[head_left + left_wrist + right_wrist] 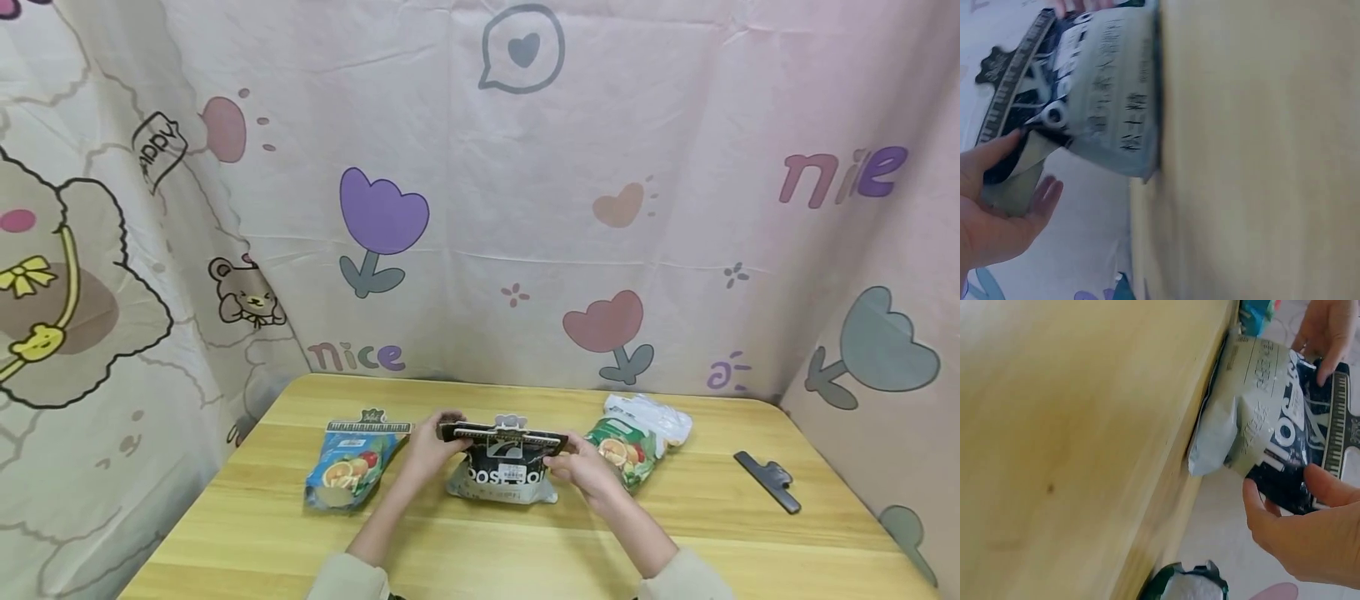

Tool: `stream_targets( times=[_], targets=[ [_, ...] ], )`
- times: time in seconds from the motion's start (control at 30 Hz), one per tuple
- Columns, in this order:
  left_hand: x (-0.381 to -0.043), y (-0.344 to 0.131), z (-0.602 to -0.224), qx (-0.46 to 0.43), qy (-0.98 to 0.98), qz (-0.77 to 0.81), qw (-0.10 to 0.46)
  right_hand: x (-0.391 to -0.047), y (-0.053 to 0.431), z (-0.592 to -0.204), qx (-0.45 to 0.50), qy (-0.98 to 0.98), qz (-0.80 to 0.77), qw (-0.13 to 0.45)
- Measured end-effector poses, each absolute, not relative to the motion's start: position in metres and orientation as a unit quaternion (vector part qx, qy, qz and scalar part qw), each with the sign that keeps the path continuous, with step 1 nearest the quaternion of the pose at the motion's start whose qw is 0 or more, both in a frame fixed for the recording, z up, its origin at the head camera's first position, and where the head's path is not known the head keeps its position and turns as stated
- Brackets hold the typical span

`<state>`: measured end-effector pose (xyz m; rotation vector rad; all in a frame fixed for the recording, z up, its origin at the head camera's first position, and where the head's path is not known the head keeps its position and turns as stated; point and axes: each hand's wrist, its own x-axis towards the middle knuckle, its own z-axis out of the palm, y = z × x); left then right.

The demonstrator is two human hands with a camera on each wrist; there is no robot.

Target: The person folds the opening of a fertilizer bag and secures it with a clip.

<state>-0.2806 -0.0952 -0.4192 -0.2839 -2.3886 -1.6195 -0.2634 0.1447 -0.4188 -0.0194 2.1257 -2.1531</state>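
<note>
A black and white plastic bag of soil stands upright on the table, its printed front facing me. Across its folded top sits a bag clip with a piano-key pattern, also visible in the left wrist view. My left hand pinches the bag's upper left corner, with the thumb in front. At the upper right corner my right hand grips the bag between thumb and fingers, as the right wrist view shows. The left wrist view has the left hand holding a folded-over flap of the bag beside the clip.
On the left stands a blue bag with fruit pictures, a piano-key clip along its top. Behind my right hand lies a green fruit-printed bag with a white top. A loose dark clip rests at the wooden table's right.
</note>
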Motion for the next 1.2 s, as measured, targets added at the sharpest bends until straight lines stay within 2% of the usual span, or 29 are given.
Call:
stream_targets(
  times=[0.1, 0.23, 0.43, 0.67, 1.2],
  targets=[
    [-0.281, -0.091, -0.425, -0.047, -0.807, -0.579, 0.105, -0.263, 0.142, -0.42, 0.002, 0.694, -0.718, 0.048],
    [-0.277, -0.086, -0.429, 0.005, -0.789, -0.613, 0.05, -0.262, 0.139, -0.421, 0.006, 0.698, -0.715, 0.04],
    [-0.271, -0.081, -0.434, -0.077, -0.823, -0.561, -0.05, -0.263, 0.136, -0.423, 0.009, 0.706, -0.707, 0.039],
    [-0.267, -0.078, -0.434, -0.101, -0.873, -0.474, -0.053, -0.265, 0.131, -0.426, 0.007, 0.725, -0.688, 0.039],
    [-0.27, -0.077, -0.437, -0.121, -0.87, -0.477, -0.033, -0.271, 0.121, -0.435, 0.031, 0.75, -0.655, 0.083]
  ],
)
